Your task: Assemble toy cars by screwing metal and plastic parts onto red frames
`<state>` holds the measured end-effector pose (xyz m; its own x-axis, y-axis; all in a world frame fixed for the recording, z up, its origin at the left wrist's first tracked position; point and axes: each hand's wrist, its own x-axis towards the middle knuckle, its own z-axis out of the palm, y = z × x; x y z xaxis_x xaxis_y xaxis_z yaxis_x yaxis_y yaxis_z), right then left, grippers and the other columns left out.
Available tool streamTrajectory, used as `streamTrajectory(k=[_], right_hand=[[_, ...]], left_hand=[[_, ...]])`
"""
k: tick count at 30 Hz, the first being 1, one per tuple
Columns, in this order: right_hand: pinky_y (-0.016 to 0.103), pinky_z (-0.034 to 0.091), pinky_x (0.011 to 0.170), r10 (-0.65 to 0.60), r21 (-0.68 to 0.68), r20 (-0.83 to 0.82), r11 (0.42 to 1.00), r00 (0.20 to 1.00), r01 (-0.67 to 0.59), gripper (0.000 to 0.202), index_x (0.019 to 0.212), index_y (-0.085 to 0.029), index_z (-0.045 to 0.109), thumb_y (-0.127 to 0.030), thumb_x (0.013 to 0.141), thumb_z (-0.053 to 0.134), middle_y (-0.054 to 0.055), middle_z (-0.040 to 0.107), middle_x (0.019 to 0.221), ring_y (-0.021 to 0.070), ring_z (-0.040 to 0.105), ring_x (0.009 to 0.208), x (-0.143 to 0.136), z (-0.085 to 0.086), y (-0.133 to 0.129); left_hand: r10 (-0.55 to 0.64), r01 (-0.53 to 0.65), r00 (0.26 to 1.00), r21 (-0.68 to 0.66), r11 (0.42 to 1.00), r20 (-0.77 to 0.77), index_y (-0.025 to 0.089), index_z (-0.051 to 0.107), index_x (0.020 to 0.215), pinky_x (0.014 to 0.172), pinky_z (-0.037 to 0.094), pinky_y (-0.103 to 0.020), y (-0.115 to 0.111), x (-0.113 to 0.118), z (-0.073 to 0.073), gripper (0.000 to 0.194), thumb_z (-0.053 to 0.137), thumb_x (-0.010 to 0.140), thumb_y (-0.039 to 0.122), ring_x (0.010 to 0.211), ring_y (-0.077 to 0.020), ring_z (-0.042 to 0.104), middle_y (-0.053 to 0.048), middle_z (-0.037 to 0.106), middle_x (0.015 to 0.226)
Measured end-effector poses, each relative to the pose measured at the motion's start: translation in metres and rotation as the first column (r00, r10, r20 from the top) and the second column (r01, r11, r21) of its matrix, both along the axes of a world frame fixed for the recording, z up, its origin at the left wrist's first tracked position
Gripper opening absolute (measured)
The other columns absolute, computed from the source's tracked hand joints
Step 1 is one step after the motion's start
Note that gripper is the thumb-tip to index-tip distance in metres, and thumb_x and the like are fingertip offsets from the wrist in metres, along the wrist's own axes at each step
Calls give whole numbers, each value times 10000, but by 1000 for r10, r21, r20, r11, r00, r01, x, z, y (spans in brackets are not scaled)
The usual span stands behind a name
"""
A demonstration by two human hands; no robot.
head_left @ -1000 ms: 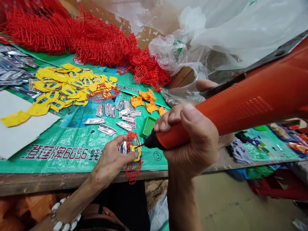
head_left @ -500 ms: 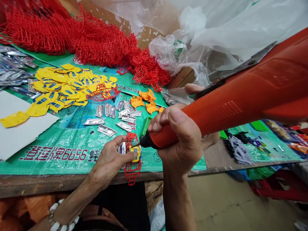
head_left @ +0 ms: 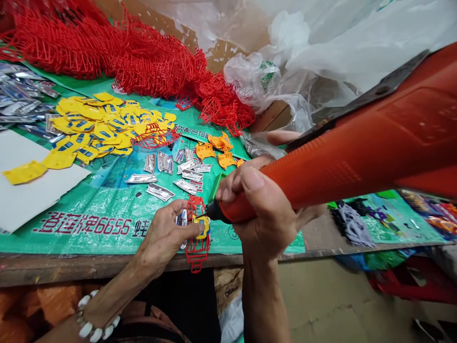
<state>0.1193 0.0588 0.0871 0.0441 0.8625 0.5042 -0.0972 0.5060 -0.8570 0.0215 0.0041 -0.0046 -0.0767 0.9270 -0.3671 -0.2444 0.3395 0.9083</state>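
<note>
My left hand (head_left: pixel 166 231) pinches a red plastic frame (head_left: pixel 196 259) at the table's front edge, with a small yellow-and-blue plastic piece (head_left: pixel 204 227) laid on it under the thumb. A silvery piece (head_left: pixel 182 218) shows beside the fingers, against the frame's left side. My right hand (head_left: pixel 266 202) is wrapped around the front of a large orange-red power screwdriver (head_left: pixel 342 147). Its black nose (head_left: pixel 214 210) points left, and the thin bit reaches the yellow piece. Whether a screw sits at the tip is too small to tell.
Yellow pieces (head_left: pixel 96 124) lie piled at the left, with red frames (head_left: pixel 150 62) heaped behind. Silvery pieces (head_left: pixel 160 192), orange parts (head_left: pixel 205 150) and a green box (head_left: pixel 217 185) are closer. White cardboard (head_left: pixel 35 190) lies at left; plastic bags (head_left: pixel 250 71) stand behind.
The screwdriver's nose has shifted slightly left and up, and its rear end has swung a little. The left hand still holds the frame and yellow piece in nearly the same place.
</note>
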Motion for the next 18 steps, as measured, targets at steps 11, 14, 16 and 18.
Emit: streamTrajectory(k=[11, 14, 16, 18], right_hand=[[303, 517, 555, 64, 1, 8, 998, 998, -64, 271, 965, -224, 602, -279, 735, 734, -60, 571, 654, 129, 566, 532, -4, 3, 4], [267, 483, 465, 39, -22, -57, 999, 998, -40, 262, 986, -218, 613, -290, 756, 717, -75, 543, 624, 107, 540, 456, -1, 11, 5], [258, 487, 460, 37, 1, -99, 999, 994, -37, 366, 1096, -231, 580, -264, 757, 715, -90, 553, 616, 101, 541, 436, 5, 17, 10], [246, 483, 461, -12, 9, -85, 1000, 996, 13, 343, 1037, -212, 594, -277, 734, 740, -92, 563, 588, 96, 536, 429, 13, 23, 17]], left_hand=[[18, -17, 1000, 42, 999, -7, 186, 682, 942, 691, 497, -316, 0, 0, -3, 317, 729, 630, 218, 738, -213, 652, -8, 713, 807], [5, -5, 1000, 12, 1000, 19, 178, 685, 994, 688, 512, -325, 1, 0, -5, 364, 741, 639, 238, 738, -220, 666, -17, 723, 813], [1, -2, 999, 9, 1000, 45, 177, 691, 1025, 698, 523, -333, 0, -2, -7, 398, 755, 644, 272, 768, -233, 679, -28, 736, 843], [1, -3, 998, 29, 1000, 58, 188, 699, 1041, 709, 532, -343, -3, -4, -9, 427, 777, 638, 309, 812, -248, 685, -37, 747, 901]])
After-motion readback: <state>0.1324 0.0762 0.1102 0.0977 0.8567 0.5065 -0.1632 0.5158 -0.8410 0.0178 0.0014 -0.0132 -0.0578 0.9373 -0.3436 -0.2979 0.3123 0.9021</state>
